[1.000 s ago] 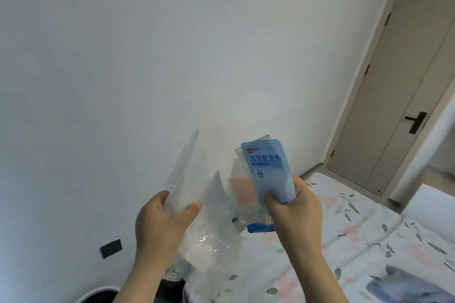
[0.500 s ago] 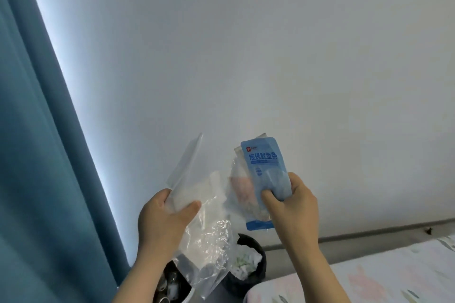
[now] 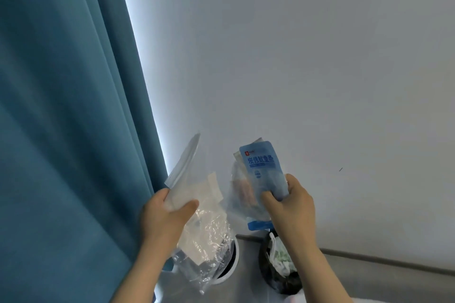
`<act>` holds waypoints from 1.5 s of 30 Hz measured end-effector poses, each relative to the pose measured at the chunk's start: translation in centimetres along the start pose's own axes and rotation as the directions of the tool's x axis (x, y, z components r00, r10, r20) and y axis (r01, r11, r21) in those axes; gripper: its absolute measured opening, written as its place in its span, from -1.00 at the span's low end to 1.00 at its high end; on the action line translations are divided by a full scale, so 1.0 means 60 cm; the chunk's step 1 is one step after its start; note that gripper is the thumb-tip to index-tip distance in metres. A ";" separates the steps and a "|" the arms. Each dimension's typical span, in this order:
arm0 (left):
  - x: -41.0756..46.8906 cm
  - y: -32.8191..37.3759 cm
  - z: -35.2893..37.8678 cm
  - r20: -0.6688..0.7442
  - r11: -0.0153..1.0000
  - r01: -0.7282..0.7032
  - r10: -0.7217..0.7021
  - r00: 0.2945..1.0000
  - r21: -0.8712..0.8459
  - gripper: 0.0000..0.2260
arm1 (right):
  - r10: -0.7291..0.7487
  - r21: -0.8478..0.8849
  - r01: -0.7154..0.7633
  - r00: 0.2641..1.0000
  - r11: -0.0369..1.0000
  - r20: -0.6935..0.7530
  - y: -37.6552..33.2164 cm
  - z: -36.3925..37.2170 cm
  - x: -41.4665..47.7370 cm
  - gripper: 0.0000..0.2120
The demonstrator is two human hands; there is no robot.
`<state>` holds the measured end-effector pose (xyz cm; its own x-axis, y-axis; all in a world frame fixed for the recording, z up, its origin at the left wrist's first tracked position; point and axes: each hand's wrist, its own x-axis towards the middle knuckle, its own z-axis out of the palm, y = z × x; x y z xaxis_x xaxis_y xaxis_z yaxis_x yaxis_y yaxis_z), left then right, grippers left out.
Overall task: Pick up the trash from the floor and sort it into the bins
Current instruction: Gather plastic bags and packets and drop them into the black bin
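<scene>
The left hand (image 3: 165, 214) pinches clear plastic bags (image 3: 197, 206) and the right hand (image 3: 293, 209) pinches a blue snack packet (image 3: 264, 172), up above the white bin (image 3: 235, 252) and black bin (image 3: 265, 262), so next, I think, each must drop into its own bin.

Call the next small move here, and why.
Probably lower the left hand and drop the clear plastic bags into the white-rimmed bin; they hang right over its opening. The right hand grips the blue snack packet above the black-lined bin.
</scene>
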<state>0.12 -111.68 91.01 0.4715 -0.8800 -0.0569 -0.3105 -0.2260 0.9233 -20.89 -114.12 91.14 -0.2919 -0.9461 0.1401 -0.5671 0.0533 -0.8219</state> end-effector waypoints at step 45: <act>0.163 -0.214 0.690 0.579 0.865 -0.086 -0.254 0.775 0.495 -0.82 | 0.650 -0.253 -0.622 0.759 0.741 0.035 0.649 0.055 0.263 -0.90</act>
<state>-25.46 -134.71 62.87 -0.0334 -0.8662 -0.4985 -0.7172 -0.3266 0.6156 -45.03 -128.03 59.50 -0.5635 -0.6950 -0.4466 -0.4336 0.7090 -0.5562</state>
